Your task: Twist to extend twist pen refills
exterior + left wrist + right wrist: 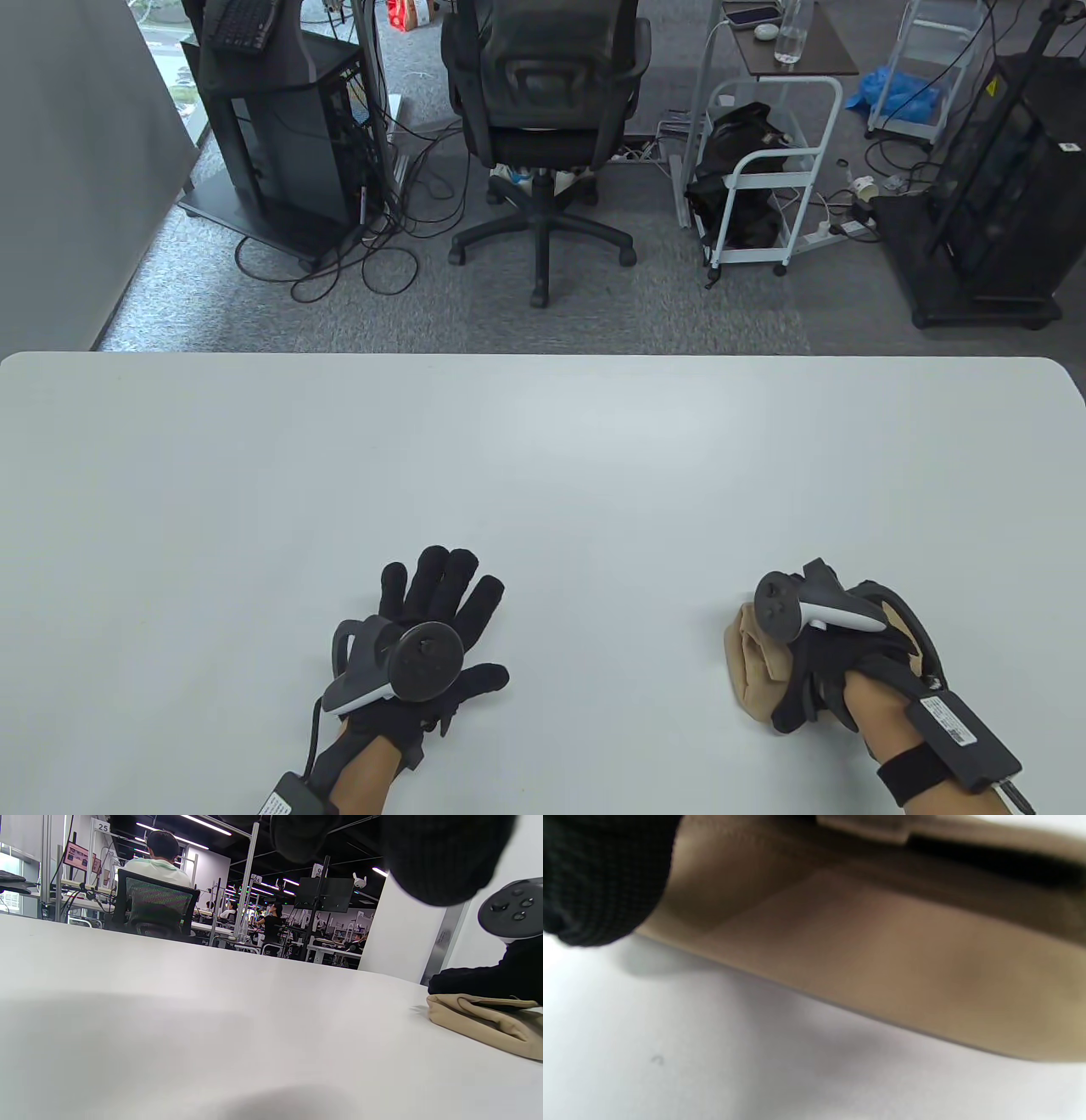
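Fingers of the left hand (424, 641) lie spread and straight on the white table (543, 475) — holding nothing.
Right hand (827, 654) rests on a tan soft fabric pouch (755, 671) near the table's front-right; whether its fingers grip it cannot be told — no pen shows.

In the left wrist view a white sign (103, 826) high on a metal post at the upper left reads "25". A second white sign (318, 870) atop a dark stand near the middle shows a number starting with "9", the rest cut off. The labels (946, 722) on the wrist units in the table view are too small to read.
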`<state>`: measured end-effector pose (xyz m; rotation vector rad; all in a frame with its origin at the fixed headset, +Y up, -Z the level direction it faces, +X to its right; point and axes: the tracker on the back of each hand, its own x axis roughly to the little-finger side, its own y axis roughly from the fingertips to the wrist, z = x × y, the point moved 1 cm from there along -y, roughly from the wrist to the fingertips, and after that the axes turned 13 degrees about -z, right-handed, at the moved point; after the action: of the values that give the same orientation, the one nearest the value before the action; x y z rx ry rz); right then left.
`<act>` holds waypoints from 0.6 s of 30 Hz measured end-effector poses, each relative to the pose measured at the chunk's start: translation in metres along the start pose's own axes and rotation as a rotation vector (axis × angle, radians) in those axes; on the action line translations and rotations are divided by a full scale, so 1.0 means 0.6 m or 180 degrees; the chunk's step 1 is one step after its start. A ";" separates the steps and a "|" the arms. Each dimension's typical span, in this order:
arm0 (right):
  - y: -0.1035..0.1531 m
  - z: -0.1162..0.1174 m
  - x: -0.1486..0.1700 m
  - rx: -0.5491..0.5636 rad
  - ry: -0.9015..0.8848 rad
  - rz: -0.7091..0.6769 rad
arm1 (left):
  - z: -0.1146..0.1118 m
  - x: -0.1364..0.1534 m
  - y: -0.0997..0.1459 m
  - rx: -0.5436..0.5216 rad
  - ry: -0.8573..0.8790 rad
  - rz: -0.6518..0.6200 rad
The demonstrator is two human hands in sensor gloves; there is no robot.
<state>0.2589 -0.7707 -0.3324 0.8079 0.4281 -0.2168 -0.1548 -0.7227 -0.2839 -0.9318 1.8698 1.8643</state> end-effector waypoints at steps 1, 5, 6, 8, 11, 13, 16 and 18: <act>-0.002 0.002 0.000 0.0025 0.0027 -0.0002 | 0.000 0.000 0.000 0.0004 -0.0002 0.0002; -0.007 0.003 0.004 0.0157 0.0045 -0.0102 | -0.002 0.001 -0.001 0.0024 -0.0007 0.0015; -0.006 0.003 0.003 0.0154 0.0032 -0.0116 | -0.002 0.000 -0.001 0.0028 -0.0013 0.0016; -0.004 -0.001 0.002 0.0235 0.0074 -0.0161 | -0.002 -0.001 -0.001 0.0037 -0.0023 0.0011; 0.000 -0.006 -0.001 0.0343 0.0111 -0.0194 | -0.002 -0.002 -0.002 0.0035 -0.0044 0.0000; 0.006 -0.012 -0.002 0.0495 0.0161 -0.0219 | -0.002 -0.003 -0.003 0.0033 -0.0049 -0.0011; 0.011 -0.017 -0.006 0.0620 0.0266 -0.0218 | -0.002 -0.004 -0.004 0.0039 -0.0039 -0.0024; 0.013 -0.019 -0.012 0.0664 0.0360 -0.0199 | -0.002 -0.005 -0.004 0.0035 -0.0043 -0.0032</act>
<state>0.2519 -0.7567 -0.3313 1.0156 0.5440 -0.2780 -0.1509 -0.7232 -0.2834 -0.9211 1.8623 1.8479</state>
